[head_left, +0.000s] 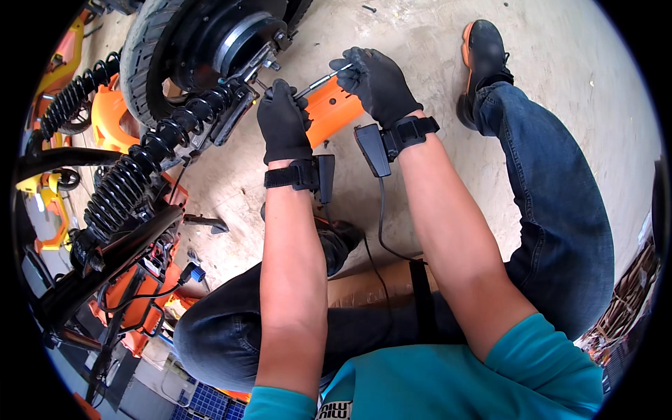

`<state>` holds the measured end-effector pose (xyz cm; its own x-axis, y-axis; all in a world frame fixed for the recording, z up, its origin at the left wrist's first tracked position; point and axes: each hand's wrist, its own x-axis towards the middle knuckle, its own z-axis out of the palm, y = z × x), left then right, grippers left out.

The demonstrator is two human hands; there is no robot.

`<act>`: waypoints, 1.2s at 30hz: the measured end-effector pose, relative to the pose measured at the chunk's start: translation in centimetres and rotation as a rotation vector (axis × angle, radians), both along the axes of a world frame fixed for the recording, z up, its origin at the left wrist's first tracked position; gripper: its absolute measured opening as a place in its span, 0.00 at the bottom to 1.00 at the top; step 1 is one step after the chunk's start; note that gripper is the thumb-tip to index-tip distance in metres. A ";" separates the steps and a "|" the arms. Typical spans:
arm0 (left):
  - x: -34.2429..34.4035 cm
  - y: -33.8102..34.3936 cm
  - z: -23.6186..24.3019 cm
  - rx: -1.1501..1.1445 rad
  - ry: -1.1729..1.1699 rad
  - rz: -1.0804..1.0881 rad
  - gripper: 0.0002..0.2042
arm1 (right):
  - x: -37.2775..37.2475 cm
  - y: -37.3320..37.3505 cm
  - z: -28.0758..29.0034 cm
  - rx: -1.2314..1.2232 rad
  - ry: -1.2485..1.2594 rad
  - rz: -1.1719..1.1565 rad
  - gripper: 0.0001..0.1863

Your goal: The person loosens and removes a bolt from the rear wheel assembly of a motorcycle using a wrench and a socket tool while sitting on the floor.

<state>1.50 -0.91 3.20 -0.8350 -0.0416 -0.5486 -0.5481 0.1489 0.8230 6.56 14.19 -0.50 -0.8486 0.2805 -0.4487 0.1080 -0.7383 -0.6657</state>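
Note:
My right hand [376, 78], in a black glove, is closed around a slim silver metal rod [322, 80]. The rod slants down from its fingers to the fingers of my left hand [283, 119]. That hand, gloved in black too, is curled beside the axle bracket [260, 64] of a wheel. A thin dark shaft [261, 85] runs from its fingertips to the bracket; the glove hides what exactly they grip. A black tire [140, 70] with a dark hub stands just past the bracket. Black coil-spring shock absorbers [126, 182] lead off to the lower left.
An orange panel [336, 112] lies on the concrete floor behind my hands. On the left are a black frame tube [112, 259], orange body parts [115, 115] and a cable with a blue connector [196, 273]. A cardboard box [374, 287] is below my forearms. Cables hang from both wrist straps.

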 end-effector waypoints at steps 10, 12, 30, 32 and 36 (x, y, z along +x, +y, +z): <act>0.0 0.2 -0.2 -0.027 0.067 0.001 0.18 | 0.8 -0.3 -2.6 0.195 0.077 0.037 0.14; 0.0 0.4 0.0 -0.030 0.054 0.006 0.17 | 0.8 -0.4 -3.2 0.336 0.100 0.046 0.15; -0.3 0.1 -0.3 0.079 0.062 0.033 0.18 | -0.1 0.7 0.1 -0.002 0.006 0.061 0.12; -0.3 0.1 -0.2 0.143 0.048 0.026 0.18 | -0.3 1.2 0.6 0.034 0.051 0.090 0.13; -0.3 -0.1 1.0 0.077 -0.001 0.030 0.17 | 0.1 0.6 -0.6 0.268 -0.091 0.192 0.11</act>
<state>1.16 -0.96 4.23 -0.8336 -0.0244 -0.5518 -0.5520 0.0685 0.8310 6.64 14.78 -1.12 -0.8571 0.2377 -0.4570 0.2962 -0.4984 -0.8148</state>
